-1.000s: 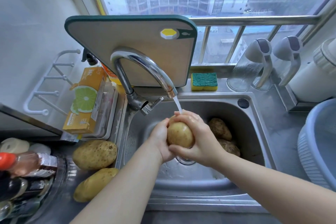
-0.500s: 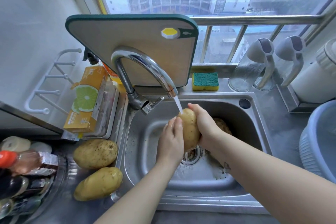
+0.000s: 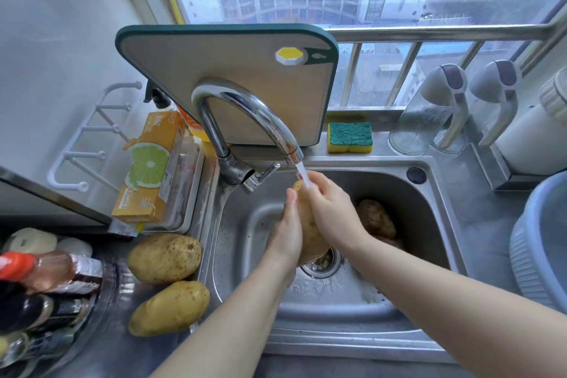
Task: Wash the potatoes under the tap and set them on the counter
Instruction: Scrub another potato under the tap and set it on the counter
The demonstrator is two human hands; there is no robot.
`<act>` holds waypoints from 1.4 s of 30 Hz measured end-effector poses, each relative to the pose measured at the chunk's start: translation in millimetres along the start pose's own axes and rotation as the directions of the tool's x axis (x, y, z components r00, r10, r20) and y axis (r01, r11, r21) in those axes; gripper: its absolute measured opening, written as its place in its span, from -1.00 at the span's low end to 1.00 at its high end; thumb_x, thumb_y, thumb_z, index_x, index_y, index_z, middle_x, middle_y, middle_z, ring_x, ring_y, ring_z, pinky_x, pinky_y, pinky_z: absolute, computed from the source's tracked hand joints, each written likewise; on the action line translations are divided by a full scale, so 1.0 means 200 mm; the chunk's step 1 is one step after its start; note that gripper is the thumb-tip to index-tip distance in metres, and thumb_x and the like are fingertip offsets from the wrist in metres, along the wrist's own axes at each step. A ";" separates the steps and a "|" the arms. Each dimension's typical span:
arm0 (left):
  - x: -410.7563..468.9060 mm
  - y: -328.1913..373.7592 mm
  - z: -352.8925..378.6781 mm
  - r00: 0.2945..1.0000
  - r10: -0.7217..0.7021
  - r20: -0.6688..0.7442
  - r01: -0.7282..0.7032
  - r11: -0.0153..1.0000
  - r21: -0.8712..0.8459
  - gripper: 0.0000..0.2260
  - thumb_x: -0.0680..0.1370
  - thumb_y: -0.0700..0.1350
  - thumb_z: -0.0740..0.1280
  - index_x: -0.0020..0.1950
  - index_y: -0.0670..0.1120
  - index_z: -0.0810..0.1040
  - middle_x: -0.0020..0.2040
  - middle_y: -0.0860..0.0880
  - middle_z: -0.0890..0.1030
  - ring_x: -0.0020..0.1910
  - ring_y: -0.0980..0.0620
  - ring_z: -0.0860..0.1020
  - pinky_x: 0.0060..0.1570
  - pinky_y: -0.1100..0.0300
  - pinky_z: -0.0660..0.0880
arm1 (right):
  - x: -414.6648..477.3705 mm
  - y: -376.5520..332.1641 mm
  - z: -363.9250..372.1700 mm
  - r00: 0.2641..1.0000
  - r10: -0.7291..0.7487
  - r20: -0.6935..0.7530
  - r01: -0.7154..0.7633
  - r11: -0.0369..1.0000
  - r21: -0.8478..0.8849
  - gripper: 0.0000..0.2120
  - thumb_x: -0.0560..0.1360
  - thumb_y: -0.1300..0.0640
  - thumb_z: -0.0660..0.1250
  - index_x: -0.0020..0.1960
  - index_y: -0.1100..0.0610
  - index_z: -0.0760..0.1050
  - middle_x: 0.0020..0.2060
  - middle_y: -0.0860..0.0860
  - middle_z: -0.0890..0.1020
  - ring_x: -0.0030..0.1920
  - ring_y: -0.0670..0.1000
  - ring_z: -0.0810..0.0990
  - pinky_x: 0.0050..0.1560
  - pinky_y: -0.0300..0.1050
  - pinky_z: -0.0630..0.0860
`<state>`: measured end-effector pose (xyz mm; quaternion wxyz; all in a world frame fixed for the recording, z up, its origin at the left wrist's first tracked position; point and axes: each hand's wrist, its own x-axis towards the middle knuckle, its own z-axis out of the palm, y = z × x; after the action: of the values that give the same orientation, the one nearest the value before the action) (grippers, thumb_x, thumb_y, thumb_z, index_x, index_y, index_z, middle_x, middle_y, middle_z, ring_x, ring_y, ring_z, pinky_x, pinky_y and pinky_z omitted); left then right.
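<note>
While water from the tap (image 3: 245,107) runs over it, the potato (image 3: 311,239) stands on end between both palms. The right hand (image 3: 333,212) makes the grip, fingers curled over the top end. The left hand (image 3: 285,235) lies flat against the left side, fingers straight and pressing.

Wet and smooth-skinned, the potato looks hard, fairly heavy and probably slippery. I judge the safest hold to be round its thick middle with a palm beneath, not at the tapered ends. It is held above the drain (image 3: 322,261) of the sink (image 3: 337,344).

Half a second back more of its skin showed. Now the right hand has slid across the top and covers it, and the stream lands on those fingers.

Dirtier potatoes (image 3: 376,218) lie in the basin just to the right. Two cleaner potatoes (image 3: 164,258) rest on the desk (image 3: 122,347) left of the sink.
</note>
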<state>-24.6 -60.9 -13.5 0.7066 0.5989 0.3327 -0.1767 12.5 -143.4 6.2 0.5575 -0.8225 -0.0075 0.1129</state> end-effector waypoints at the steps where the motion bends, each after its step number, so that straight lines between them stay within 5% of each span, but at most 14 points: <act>1: 0.00 0.02 -0.01 0.998 -0.055 0.012 0.056 0.995 -0.084 -0.33 0.38 0.51 0.10 0.07 0.01 0.63 0.04 -0.05 0.69 0.01 0.00 0.64 0.03 0.03 0.58 | -0.02 0.02 0.00 0.996 -0.084 0.023 0.085 0.995 -0.056 -0.76 0.55 0.05 0.24 0.18 0.00 0.54 0.10 -0.03 0.58 0.17 -0.04 0.51 0.17 -0.12 0.41; 4: 0.02 0.08 -0.05 0.966 -0.241 0.092 0.253 0.956 -0.148 -0.43 0.49 0.41 0.08 0.01 -0.02 0.60 -0.20 -0.06 0.68 -0.26 -0.02 0.64 -0.35 0.16 0.56 | -0.05 0.08 -0.02 0.951 -0.276 0.141 0.294 0.948 -0.125 -0.41 0.37 -0.20 0.28 0.34 0.00 0.45 0.33 0.02 0.41 0.36 -0.04 0.38 0.36 -0.16 0.30; 9: 0.00 0.13 -0.09 0.914 -0.382 0.138 0.393 0.917 -0.067 -0.37 0.48 0.43 0.07 0.16 -0.05 0.55 -0.26 -0.11 0.65 -0.40 -0.06 0.63 -0.42 0.14 0.54 | -0.04 0.14 -0.06 0.914 -0.314 0.257 0.355 0.925 -0.133 -0.29 0.27 -0.28 0.38 0.36 -0.04 0.42 0.33 0.01 0.38 0.37 -0.05 0.36 0.39 -0.18 0.25; 13: -0.03 0.13 -0.05 0.946 -0.302 0.117 0.313 0.946 -0.088 -0.46 0.52 0.38 0.06 0.10 -0.02 0.55 -0.24 -0.10 0.63 -0.33 -0.03 0.60 -0.42 0.18 0.51 | -0.04 0.09 -0.01 0.973 -0.212 0.088 0.209 0.977 0.044 -0.61 0.26 -0.21 0.30 0.03 -0.09 0.52 0.09 -0.04 0.55 0.16 -0.17 0.48 0.17 -0.43 0.31; 18: -0.06 0.11 -0.01 0.987 -0.157 0.045 0.160 0.985 -0.059 -0.51 0.57 0.32 0.05 0.15 0.00 0.55 0.05 -0.14 0.65 -0.08 -0.09 0.62 -0.34 0.13 0.55 | -0.01 0.04 0.00 1.000 -0.008 0.029 0.003 0.988 0.152 -0.90 0.51 0.04 0.32 -0.03 -0.01 0.60 -0.04 -0.04 0.60 0.11 -0.06 0.54 0.13 -0.21 0.42; 21: -0.09 0.10 0.00 0.995 -0.065 0.072 0.069 0.997 -0.047 -0.54 0.56 0.30 0.08 0.16 -0.01 0.53 0.04 -0.16 0.65 -0.10 -0.07 0.63 -0.27 0.10 0.58 | 0.01 0.01 -0.02 0.995 0.091 0.041 -0.099 0.959 0.266 -0.77 0.56 0.24 0.24 -0.15 0.01 0.60 -0.14 0.00 0.64 -0.01 -0.01 0.58 0.05 -0.13 0.49; 24: -0.09 0.07 -0.02 0.985 0.062 0.162 -0.059 0.998 -0.020 -0.57 0.57 0.24 0.11 0.31 0.03 0.43 0.08 -0.12 0.63 -0.15 0.01 0.62 -0.32 0.16 0.57 | 0.04 -0.01 -0.04 0.981 0.185 0.062 -0.195 0.937 0.289 -0.73 0.58 0.23 0.20 -0.17 0.03 0.61 -0.23 -0.01 0.65 -0.10 -0.02 0.58 -0.02 -0.14 0.52; 31: -0.11 0.04 -0.06 0.936 0.124 0.329 -0.124 0.992 -0.019 -0.52 0.50 0.14 0.35 0.38 0.14 0.31 0.24 -0.09 0.56 -0.04 0.03 0.62 -0.25 0.17 0.57 | 0.04 0.04 -0.04 0.942 0.325 0.080 -0.332 0.873 0.359 -0.79 0.63 0.12 0.19 0.13 0.08 0.59 0.04 0.05 0.65 0.09 0.02 0.60 0.23 -0.04 0.50; 34: -0.11 0.03 -0.06 0.960 0.103 0.262 -0.101 0.995 -0.020 -0.56 0.47 0.13 0.37 0.32 0.22 0.36 0.20 -0.02 0.57 0.00 0.02 0.62 -0.26 0.14 0.59 | 0.04 0.06 -0.04 0.892 0.396 0.220 -0.451 0.819 0.354 -0.77 0.56 -0.03 0.29 0.08 0.10 0.58 0.01 0.08 0.67 0.06 0.06 0.62 0.17 0.02 0.52; 38: -0.09 0.06 -0.01 0.994 0.061 0.092 -0.056 0.996 -0.064 -0.75 0.53 0.20 0.25 0.20 0.25 0.48 0.11 0.01 0.61 -0.02 0.00 0.62 -0.30 0.16 0.57 | 0.02 0.04 -0.02 0.893 0.387 0.228 -0.441 0.851 0.285 -0.37 0.35 -0.23 0.38 0.31 0.09 0.45 0.18 0.10 0.60 0.19 0.10 0.58 0.29 0.17 0.47; 42: -0.05 0.09 -0.01 0.993 -0.115 0.022 0.117 0.983 -0.140 -0.67 0.54 0.26 0.18 0.12 0.08 0.52 0.01 -0.09 0.62 -0.12 -0.06 0.61 -0.32 0.16 0.54 | -0.02 0.06 0.00 0.928 0.322 0.188 -0.362 0.897 0.251 -0.38 0.55 -0.12 0.26 0.53 0.03 0.15 0.36 0.07 0.43 0.32 0.07 0.45 0.39 0.08 0.38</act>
<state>-21.2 -55.9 7.1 0.7380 0.5257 0.3739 -0.1978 7.1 -149.0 -4.4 0.6381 -0.7130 0.1141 0.2673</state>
